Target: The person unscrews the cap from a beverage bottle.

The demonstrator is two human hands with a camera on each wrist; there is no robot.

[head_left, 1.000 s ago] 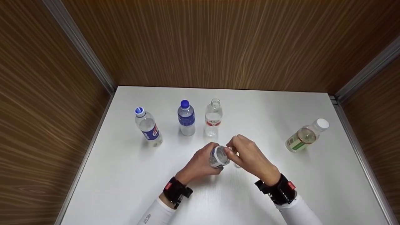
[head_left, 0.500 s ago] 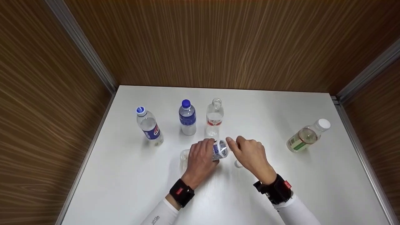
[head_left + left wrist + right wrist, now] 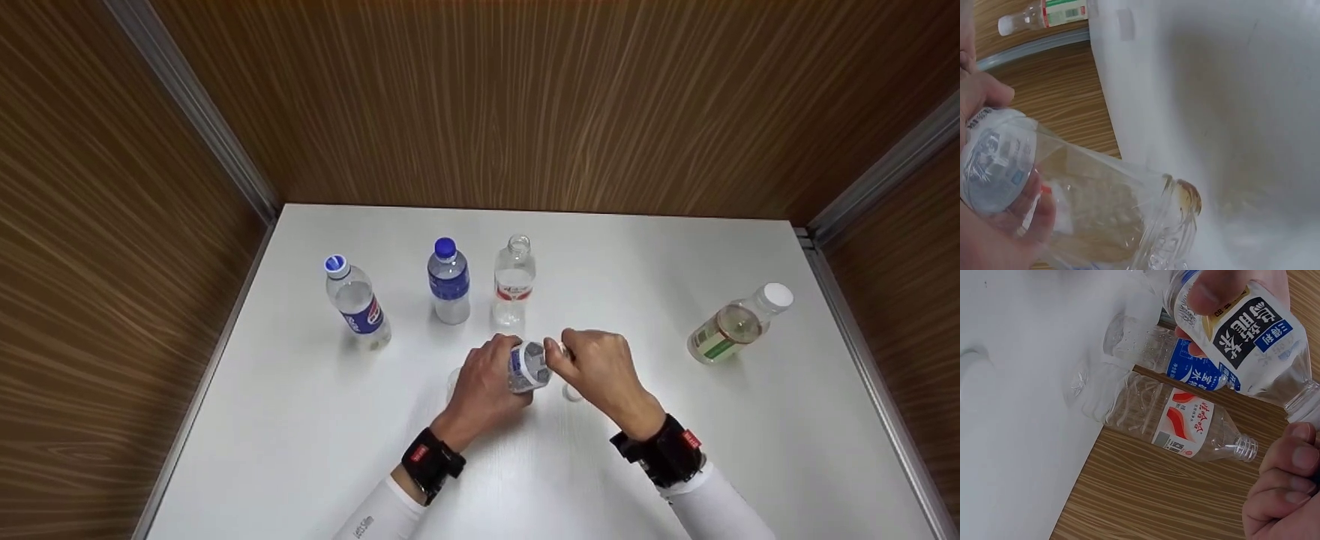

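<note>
My left hand [image 3: 486, 386] grips a clear plastic bottle [image 3: 529, 366] round its middle, tilted with the neck toward my right hand [image 3: 600, 371]. In the right wrist view the bottle's white label [image 3: 1247, 329] carries dark characters and a blue patch. At the neck, my right thumb and curled fingers [image 3: 1283, 481] pinch the whitish bottle cap [image 3: 1310, 410], which is partly cut off by the frame edge. The bottle's clear base end [image 3: 1176, 208] points away from the left palm. Below the right hand, a loose white cap [image 3: 572, 392] lies on the table.
A capless red-labelled bottle [image 3: 514, 283] and a blue-capped bottle [image 3: 448, 283] stand behind the hands on the white table [image 3: 300, 450]. Another blue-labelled bottle [image 3: 358, 306] stands left, and a green-labelled bottle [image 3: 731, 330] right. Brown wood-grain panels [image 3: 525, 105] enclose the table.
My left hand has rolled over with the bottle, then turned partly back. The right fingers, apart from the neck half a second ago, are at the cap again. The standing bottles have stayed put.
</note>
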